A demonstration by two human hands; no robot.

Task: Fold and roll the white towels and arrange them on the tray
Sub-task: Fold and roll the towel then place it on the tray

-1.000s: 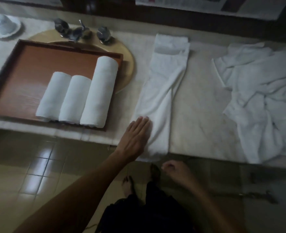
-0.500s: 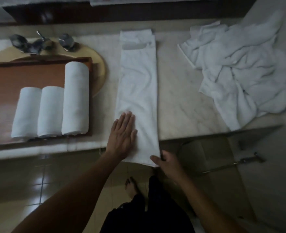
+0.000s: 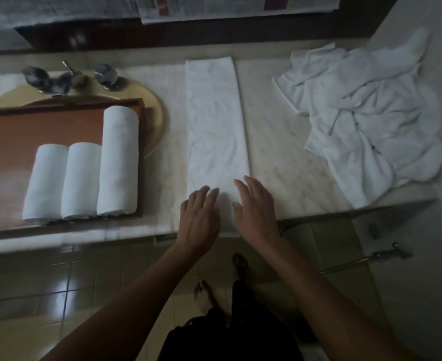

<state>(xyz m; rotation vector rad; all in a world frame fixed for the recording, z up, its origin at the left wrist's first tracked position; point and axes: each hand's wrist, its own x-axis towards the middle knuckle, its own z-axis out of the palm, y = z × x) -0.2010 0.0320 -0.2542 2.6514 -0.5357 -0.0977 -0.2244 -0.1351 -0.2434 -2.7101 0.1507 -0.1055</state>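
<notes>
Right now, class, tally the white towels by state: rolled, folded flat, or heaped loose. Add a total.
Rolled towels on the tray: 3
Folded flat towel: 1
Loose towel heap: 1, its towels uncountable
Total: 5

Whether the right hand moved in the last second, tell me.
Yes. The right hand rose from below the counter edge onto the towel at its near end, beside the left hand.
</notes>
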